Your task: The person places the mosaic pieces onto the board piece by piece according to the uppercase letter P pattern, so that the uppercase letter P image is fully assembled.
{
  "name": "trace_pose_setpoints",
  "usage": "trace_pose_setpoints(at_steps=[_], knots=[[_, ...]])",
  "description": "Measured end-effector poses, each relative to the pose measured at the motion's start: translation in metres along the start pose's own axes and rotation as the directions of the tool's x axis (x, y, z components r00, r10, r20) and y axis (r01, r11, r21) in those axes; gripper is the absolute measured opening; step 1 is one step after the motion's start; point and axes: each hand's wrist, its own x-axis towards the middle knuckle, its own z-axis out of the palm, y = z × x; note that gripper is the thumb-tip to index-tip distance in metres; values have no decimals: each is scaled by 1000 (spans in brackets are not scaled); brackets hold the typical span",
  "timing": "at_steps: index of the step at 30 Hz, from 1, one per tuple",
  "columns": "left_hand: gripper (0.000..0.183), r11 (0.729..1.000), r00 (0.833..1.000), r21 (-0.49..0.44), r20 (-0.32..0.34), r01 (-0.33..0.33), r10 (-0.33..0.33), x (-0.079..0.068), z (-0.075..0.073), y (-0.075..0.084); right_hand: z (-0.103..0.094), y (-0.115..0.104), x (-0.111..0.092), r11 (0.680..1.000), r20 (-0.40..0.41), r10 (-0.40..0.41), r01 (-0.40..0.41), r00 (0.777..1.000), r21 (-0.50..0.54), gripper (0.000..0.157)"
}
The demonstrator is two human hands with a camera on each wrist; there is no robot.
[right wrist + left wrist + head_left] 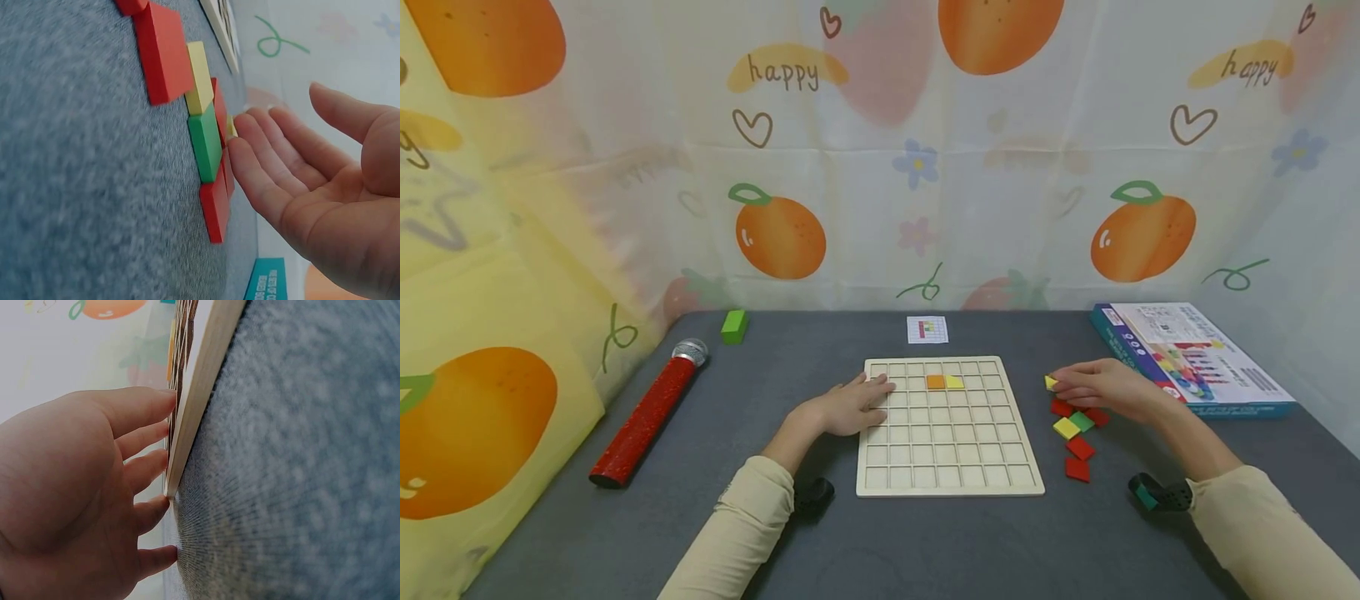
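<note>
A pale wooden grid board (951, 457) lies mid-table, with an orange tile (935, 382) and a yellow tile (954, 382) side by side in its cells. My left hand (846, 406) rests on the board's left edge, fingers spread; the left wrist view shows its fingertips along the wooden rim (199, 394). To the right of the board, my right hand (1112, 387) touches another yellow tile (1050, 383) with its fingertips, thumb held apart. Near it lie several red tiles (1080, 448), a green tile (1081, 422) and one more yellow tile (1066, 428).
Behind the board lies a small card (927, 330) printed with a coloured grid pattern. A flat box (1202, 358) sits at the back right. On the left are a red glittery microphone (647, 421) and a green block (734, 327). A printed curtain (865, 225) hangs behind the table.
</note>
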Motion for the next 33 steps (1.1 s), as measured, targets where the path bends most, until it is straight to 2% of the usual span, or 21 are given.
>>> trace_pose_setpoints(at_steps=[18, 33], knots=[[54, 1000, 1000, -9, 0, 1, -1, 0, 0, 1, 0, -1, -6, 998, 13, 36, -36, 999, 43, 62], [54, 1000, 1000, -4, -9, -3, 3, 1, 1, 0, 8, -1, 3, 999, 34, -40, 40, 999, 23, 58]])
